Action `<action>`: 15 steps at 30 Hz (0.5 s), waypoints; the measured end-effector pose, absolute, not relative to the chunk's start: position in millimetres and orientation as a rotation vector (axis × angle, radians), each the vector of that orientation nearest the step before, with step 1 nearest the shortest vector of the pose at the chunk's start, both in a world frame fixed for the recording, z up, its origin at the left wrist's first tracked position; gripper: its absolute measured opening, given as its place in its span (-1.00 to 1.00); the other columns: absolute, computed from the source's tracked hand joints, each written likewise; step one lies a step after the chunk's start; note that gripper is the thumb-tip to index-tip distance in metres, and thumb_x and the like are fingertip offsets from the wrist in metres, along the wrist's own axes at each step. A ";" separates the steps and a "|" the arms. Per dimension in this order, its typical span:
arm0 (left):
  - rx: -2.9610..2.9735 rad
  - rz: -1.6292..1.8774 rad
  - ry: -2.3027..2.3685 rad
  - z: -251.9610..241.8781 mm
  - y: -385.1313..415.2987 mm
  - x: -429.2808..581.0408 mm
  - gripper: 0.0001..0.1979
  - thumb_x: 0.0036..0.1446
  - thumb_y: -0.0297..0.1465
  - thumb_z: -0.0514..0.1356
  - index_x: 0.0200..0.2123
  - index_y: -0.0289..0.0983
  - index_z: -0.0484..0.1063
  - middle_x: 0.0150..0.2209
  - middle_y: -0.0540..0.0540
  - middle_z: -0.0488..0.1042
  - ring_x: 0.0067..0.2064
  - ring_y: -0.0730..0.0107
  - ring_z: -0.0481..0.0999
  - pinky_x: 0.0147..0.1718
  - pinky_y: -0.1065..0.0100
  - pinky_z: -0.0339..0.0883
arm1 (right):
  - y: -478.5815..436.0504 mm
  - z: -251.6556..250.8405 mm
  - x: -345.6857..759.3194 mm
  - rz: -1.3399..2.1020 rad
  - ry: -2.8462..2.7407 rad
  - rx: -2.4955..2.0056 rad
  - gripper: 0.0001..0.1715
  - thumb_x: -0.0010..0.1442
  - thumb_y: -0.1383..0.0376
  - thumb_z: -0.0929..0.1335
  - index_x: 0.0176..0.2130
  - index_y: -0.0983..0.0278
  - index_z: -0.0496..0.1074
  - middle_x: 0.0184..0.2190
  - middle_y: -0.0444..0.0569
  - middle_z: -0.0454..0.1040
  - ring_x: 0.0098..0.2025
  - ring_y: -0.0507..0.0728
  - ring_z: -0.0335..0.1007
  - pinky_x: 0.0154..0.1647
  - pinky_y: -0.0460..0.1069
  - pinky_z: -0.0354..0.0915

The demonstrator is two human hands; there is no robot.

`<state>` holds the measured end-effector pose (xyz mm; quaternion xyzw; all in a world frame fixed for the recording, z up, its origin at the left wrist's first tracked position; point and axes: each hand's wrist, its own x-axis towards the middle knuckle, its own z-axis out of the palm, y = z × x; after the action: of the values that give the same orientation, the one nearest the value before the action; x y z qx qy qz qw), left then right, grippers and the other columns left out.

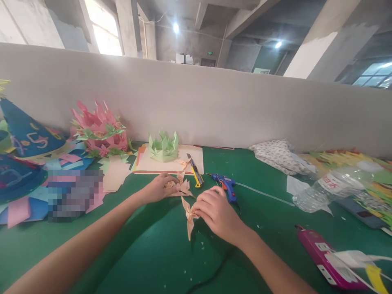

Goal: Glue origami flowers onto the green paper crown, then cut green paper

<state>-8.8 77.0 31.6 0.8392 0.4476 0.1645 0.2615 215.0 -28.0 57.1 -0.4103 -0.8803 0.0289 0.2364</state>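
My right hand [219, 214] pinches a peach folded paper piece [190, 216] with pointed petal-like tips, held just above the green table. My left hand [159, 188] is closed over a small cluster of similar peach folded paper pieces [183, 186]; its fingertips are partly hidden among them. Beyond my hands, a yellow and black utility knife [195, 171] lies slanted, its far end on a stack of paper. To the right of the knife is a blue hot glue gun [225, 185] with a clear glue stick [263, 194] trailing from its back.
A green paper crown [163, 146] stands on the paper stack [196, 157]. Pink paper crowns [102, 130], blue cone hats [32, 130] and loose paper sheets [116, 176] crowd the left. On the right are a plastic bottle [330, 185], a phone [363, 212] and a magenta power strip [321, 257].
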 end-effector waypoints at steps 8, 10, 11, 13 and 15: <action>2.375 0.738 1.182 38.0 126.4 26.4 -0.58 0.22 -0.23 -0.17 0.02 -0.23 0.29 0.07 -0.17 0.33 0.05 0.22 0.34 -0.02 0.23 0.23 | -12.5 60.6 232.4 -0.070 -2.668 -1.024 -0.71 0.27 0.40 0.19 -0.38 0.22 0.43 -0.38 -0.12 0.45 -0.23 0.04 0.25 -0.06 0.05 -0.06; 2.488 0.645 1.168 28.2 141.4 36.6 -0.53 0.22 -0.21 -0.15 0.10 -0.29 0.20 0.19 -0.25 0.16 0.18 0.12 0.17 0.06 0.15 0.14 | -10.2 54.2 231.0 -0.087 -2.733 -0.977 -0.69 0.27 0.43 0.17 -0.37 0.23 0.42 -0.37 -0.11 0.46 -0.22 0.05 0.25 -0.04 0.06 -0.07; 2.508 0.615 1.146 22.8 146.8 40.6 -0.53 0.21 -0.20 -0.12 0.11 -0.29 0.19 0.21 -0.26 0.13 0.20 0.09 0.14 0.06 0.14 0.14 | -9.2 50.8 230.2 -0.085 -2.754 -0.960 -0.69 0.26 0.44 0.17 -0.37 0.23 0.42 -0.37 -0.10 0.46 -0.22 0.05 0.25 -0.04 0.06 -0.07; 2.556 0.568 1.088 12.9 153.6 45.5 -0.56 0.21 -0.21 -0.10 0.08 -0.26 0.23 0.19 -0.23 0.18 0.22 0.09 0.08 0.12 0.11 0.04 | -7.3 44.9 229.2 -0.063 -2.776 -0.945 -0.69 0.26 0.46 0.16 -0.37 0.24 0.41 -0.38 -0.09 0.46 -0.22 0.05 0.25 -0.03 0.07 -0.07; 2.589 0.537 1.045 6.2 155.1 45.9 -0.58 0.22 -0.20 -0.11 0.04 -0.24 0.29 0.15 -0.21 0.23 0.22 0.10 0.08 0.14 0.09 -0.02 | -5.5 41.3 229.5 -0.018 -2.785 -0.937 -0.69 0.25 0.47 0.16 -0.36 0.24 0.41 -0.38 -0.09 0.46 -0.22 0.06 0.25 -0.03 0.08 -0.07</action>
<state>45.9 155.1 6.2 0.9004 0.3635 0.1869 0.1488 229.5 -5.5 41.3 -0.3174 -0.9428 -0.0062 0.1015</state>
